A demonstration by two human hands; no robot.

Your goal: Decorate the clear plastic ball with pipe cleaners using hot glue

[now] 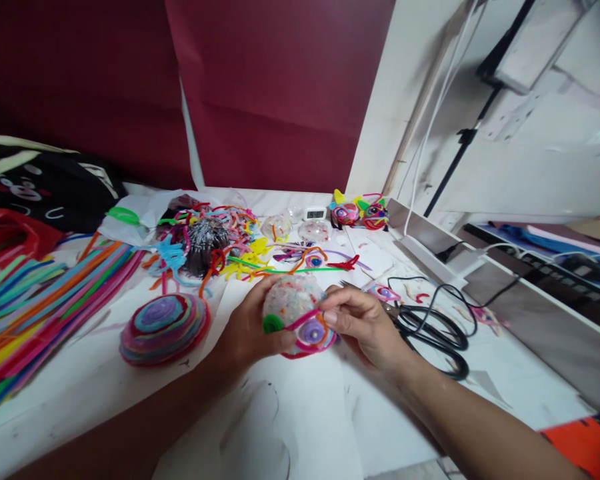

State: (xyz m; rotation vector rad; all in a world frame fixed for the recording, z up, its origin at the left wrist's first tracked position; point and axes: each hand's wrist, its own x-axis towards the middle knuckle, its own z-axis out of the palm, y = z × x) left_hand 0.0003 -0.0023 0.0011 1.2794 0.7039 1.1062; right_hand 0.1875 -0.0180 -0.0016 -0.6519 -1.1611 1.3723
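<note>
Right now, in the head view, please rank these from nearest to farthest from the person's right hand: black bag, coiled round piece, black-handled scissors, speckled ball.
From the right hand:
1. Speckled ball: in the left hand, by the right fingertips.
2. Black-handled scissors: just to its right.
3. Coiled round piece: left, past the left hand.
4. Black bag: far left, at the back.

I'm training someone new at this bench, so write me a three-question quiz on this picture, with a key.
1. True or false: the left hand holds the ball.
2. Which lies to the right of the right hand?
A) bag
B) scissors
C) clock
3. Fill in the colour: the small coil on the ball, close to the left hand, is ____.

Key: 1. True. 2. B. 3. Green.
</note>
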